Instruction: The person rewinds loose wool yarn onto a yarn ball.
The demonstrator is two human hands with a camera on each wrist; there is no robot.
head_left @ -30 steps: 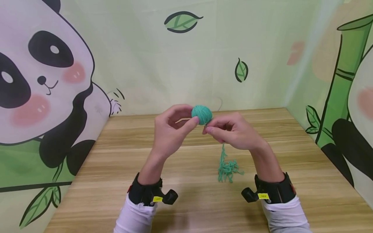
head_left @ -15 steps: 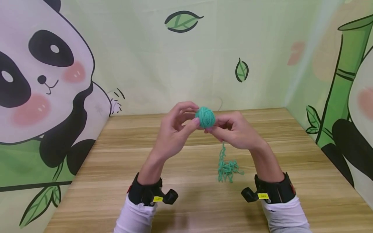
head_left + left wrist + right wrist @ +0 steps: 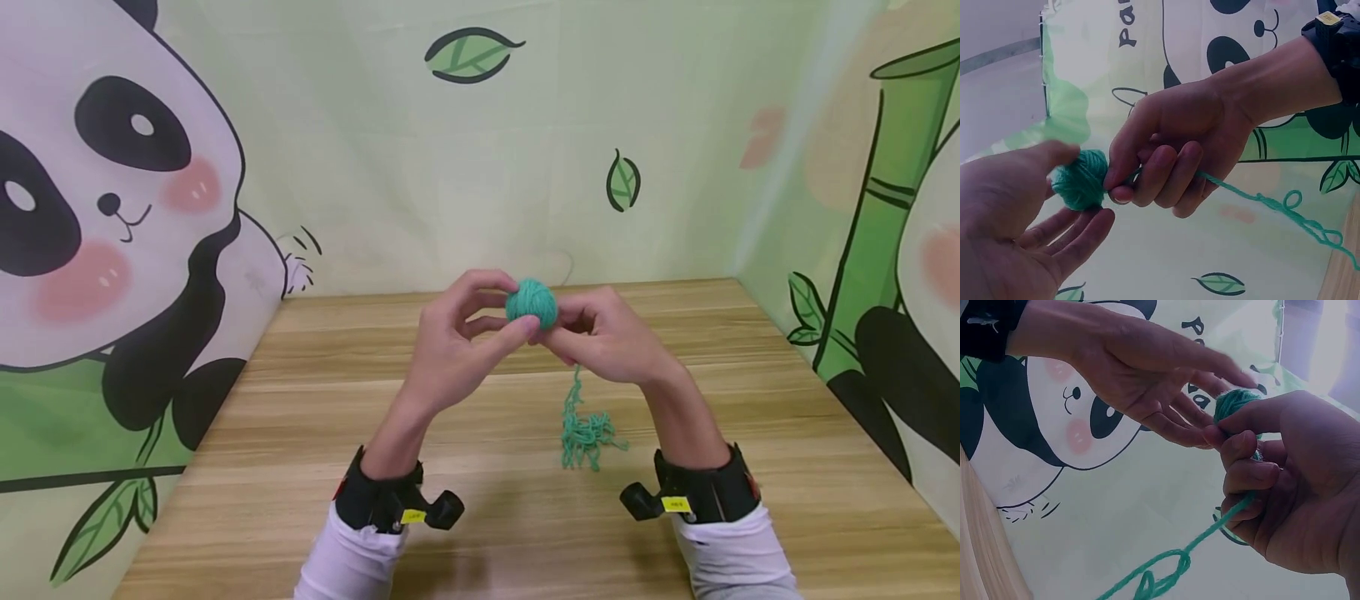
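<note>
A small teal ball of yarn (image 3: 532,303) is up above the table between both hands. My left hand (image 3: 457,342) holds it from the left, thumb on the near side and fingers behind. Close at its right side, my right hand (image 3: 611,337) pinches the yarn strand (image 3: 1235,189), with the other fingers curled round it. From that hand the strand runs down to a loose, tangled pile of yarn (image 3: 588,433) on the table. In the right wrist view, a loop (image 3: 1182,561) shows in the hanging strand.
The wooden table (image 3: 315,433) reaches back to a cloth backdrop (image 3: 360,150) printed with pandas, leaves and bamboo. Black wrist bands with small cameras (image 3: 444,510) sit on both forearms, over white sleeves.
My left hand has shifted slightly right with the yarn ball, turning it so its wound strands face differently. The right hand has stayed nearly in place, and the loose pile lies as before.
</note>
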